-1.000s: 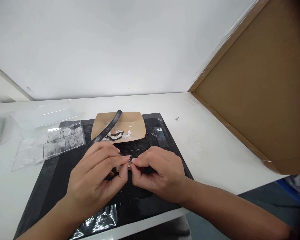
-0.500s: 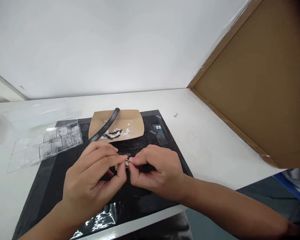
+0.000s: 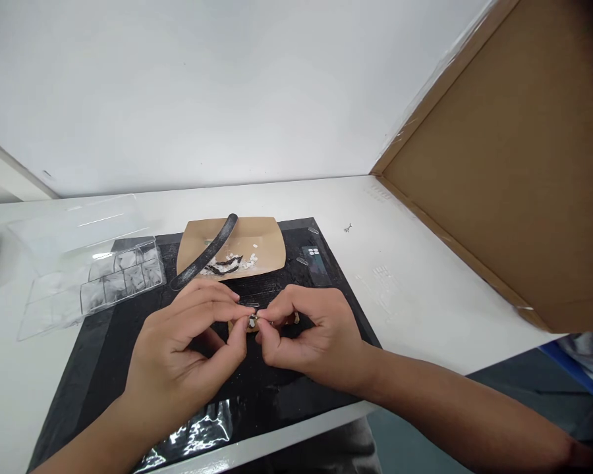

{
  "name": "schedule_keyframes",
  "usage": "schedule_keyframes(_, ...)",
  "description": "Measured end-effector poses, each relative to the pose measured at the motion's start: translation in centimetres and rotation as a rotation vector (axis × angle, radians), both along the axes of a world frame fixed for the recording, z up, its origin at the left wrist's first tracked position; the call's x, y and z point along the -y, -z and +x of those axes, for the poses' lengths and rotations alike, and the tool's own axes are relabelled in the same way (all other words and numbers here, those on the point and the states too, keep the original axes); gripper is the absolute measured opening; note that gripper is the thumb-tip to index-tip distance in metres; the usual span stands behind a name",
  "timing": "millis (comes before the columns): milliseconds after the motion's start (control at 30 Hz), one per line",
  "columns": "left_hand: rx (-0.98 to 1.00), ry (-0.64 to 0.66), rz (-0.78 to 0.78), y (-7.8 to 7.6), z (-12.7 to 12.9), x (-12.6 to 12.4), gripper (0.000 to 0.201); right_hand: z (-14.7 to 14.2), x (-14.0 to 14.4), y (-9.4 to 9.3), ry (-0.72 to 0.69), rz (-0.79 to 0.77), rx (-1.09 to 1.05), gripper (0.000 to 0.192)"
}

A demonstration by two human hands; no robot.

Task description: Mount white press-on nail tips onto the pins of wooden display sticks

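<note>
My left hand [image 3: 188, 355] and my right hand [image 3: 311, 336] meet fingertip to fingertip over a black mat [image 3: 271, 401]. Thumb and forefinger of each are pinched at a tiny dark and gold-coloured piece [image 3: 252, 316], too small to name. A whitish bit shows just under it. Part of a small tan object [image 3: 296, 318] peeks out behind the fingers; the rest is hidden. Beyond my hands stands a brown paper tray [image 3: 259, 230] holding white flakes and black scraps. A curved black nail file [image 3: 207, 253] leans across its left side.
At left lies an open clear compartment box [image 3: 121, 280] with small bags. On the mat's right are clear nail tips [image 3: 302, 261] and a dark card with white dots [image 3: 315, 259]. A small metal piece [image 3: 348, 228] lies on the white table; a large cardboard box [image 3: 504, 171] stands at right.
My left wrist and fingers have shifted slightly to the right, and the right fingers have curled a little. Both hands keep their pinch at the tiny piece; more of the tan object shows.
</note>
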State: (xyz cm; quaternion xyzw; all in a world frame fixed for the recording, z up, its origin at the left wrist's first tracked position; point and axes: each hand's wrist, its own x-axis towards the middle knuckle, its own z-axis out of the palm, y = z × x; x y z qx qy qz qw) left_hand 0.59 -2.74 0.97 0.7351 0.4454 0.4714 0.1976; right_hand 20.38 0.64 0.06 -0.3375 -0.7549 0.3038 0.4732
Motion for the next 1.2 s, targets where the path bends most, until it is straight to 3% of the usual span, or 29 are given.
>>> schedule_keyframes(267,0.131,0.057,-0.181,0.2,-0.5,0.1,0.015,0.2,-0.2,-0.3,-0.081,-0.144,-0.078,0.008)
schedule_keyframes(500,0.208,0.071,-0.342,0.0,-0.7,0.1,0.013,0.7,-0.9,0.0,-0.214,-0.177,-0.148,0.006)
schedule_keyframes(633,0.182,0.086,-0.261,-0.4,-0.8,-0.1,0.016,1.4,-1.3,0.0,-0.281,-0.085,-0.086,0.01)
schedule_keyframes(900,0.15,0.12,-0.169,-0.4,-1.0,-0.3,0.019,2.4,-1.9,-0.3,-0.26,0.104,0.093,0.015)
schedule_keyframes(1200,0.029,0.101,-0.057,0.1,-1.3,-0.9,0.018,2.6,-2.6,-0.6,-0.263,0.101,0.243,0.016)
